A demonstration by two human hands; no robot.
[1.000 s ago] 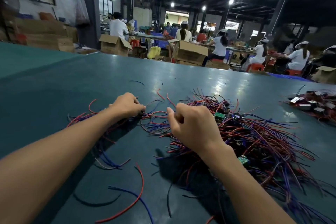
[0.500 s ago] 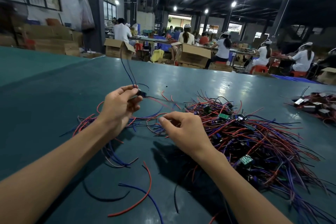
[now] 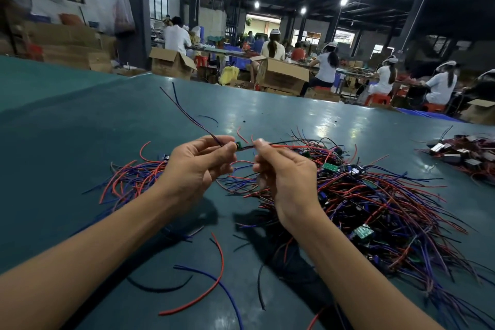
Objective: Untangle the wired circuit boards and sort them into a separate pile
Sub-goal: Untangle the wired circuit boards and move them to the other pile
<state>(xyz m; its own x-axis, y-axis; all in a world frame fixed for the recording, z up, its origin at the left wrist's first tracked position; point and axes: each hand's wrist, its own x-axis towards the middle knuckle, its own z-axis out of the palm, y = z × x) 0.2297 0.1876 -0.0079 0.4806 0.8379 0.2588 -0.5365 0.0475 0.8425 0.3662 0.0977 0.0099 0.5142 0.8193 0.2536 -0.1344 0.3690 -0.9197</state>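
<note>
A small green wired circuit board [image 3: 239,146] hangs in the air between my two hands, above the table. My left hand [image 3: 199,166] pinches it at its left end, where blue and dark wires rise up and away to the left. My right hand [image 3: 288,177] pinches the red and black wires leading off to the right. A big tangled heap of boards with red, blue and black wires [image 3: 375,195] lies under and right of my right hand. A smaller pile of wired boards [image 3: 134,177] lies left of my left hand.
The teal table [image 3: 67,128] stretches far back. Loose cut wires [image 3: 214,276] lie near its front edge. A further pile with white-topped parts [image 3: 466,154] sits at the far right. Seated workers and cardboard boxes [image 3: 281,75] are beyond the table.
Both hands rose from the table and came together. The left hand lifted one board out of the wires, and the right hand let go of the heap and took that board's wires.
</note>
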